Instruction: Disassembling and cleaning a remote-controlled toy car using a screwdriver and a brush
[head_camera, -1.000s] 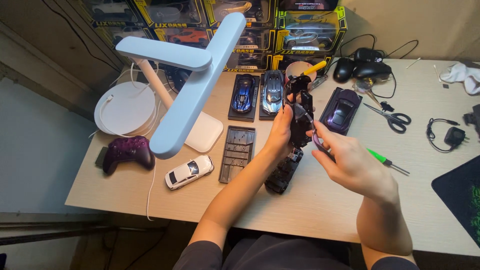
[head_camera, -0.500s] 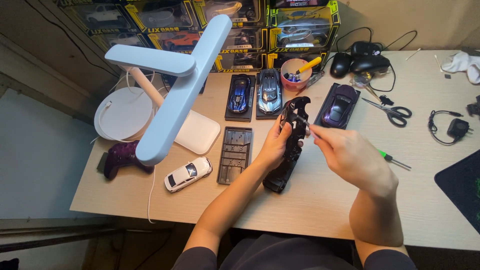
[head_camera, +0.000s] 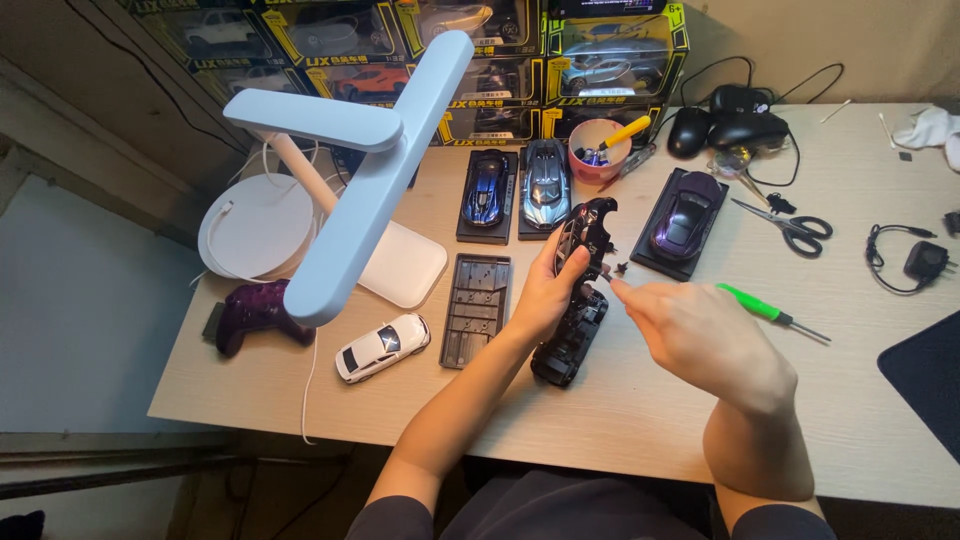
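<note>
Head view, object: a glossy black model car body (head_camera: 582, 290), long and narrow, is lifted at its front end; the rear end rests on the light wooden desk (head_camera: 620, 430).
Head view, left hand: the left hand (head_camera: 548, 290) grips the black body from the side, thumb on top, fingers wrapped around it.
Head view, right hand: the right hand (head_camera: 700, 340) pinches a very small part with its fingertips, just beside the black body; I cannot tell what the part is.
Head view, around: a green-handled screwdriver (head_camera: 770, 312) lies near the right hand; a dark grey flat base plate (head_camera: 477, 308) lies left of the body; a small white model car (head_camera: 382, 347) stands further left.
</note>
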